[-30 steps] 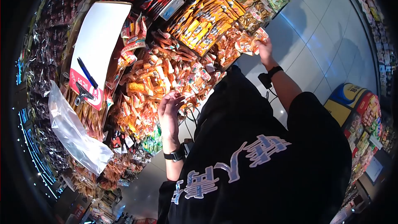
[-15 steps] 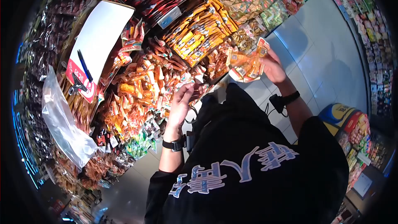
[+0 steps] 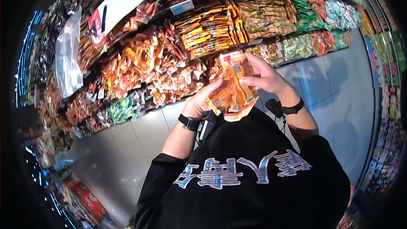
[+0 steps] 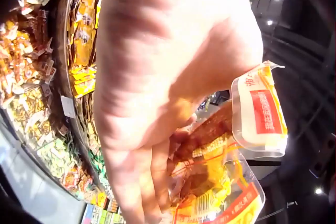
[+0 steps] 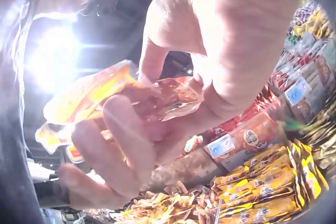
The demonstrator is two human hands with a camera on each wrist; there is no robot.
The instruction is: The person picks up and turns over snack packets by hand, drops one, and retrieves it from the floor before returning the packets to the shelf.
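Several orange and clear snack packets [image 3: 238, 85] are bunched between both hands in front of the chest. The left hand [image 3: 202, 100] holds their lower left side, its fingers mostly behind them. From the right, the right hand [image 3: 268, 76] pinches the bunch, thumb on the front. In the left wrist view the left hand [image 4: 168, 66] has its fingers curled behind a packet [image 4: 210, 182] with a barcode. The right wrist view has the right hand [image 5: 226, 40] with thumb and fingers round a shiny packet [image 5: 178, 98].
Beyond the hands runs a shelf of loose packets [image 3: 140, 65], with yellow packets [image 3: 207, 32] behind. A white board [image 3: 127, 2] with a pen [image 3: 104, 17] and a clear plastic bag [image 3: 68, 55] lie at upper left. Tiled floor [image 3: 127, 152] shows below the shelf.
The right hand has brought its packets in from the right to the chest. The left hand has moved from the shelf edge to those packets and now holds them too. The view has turned.
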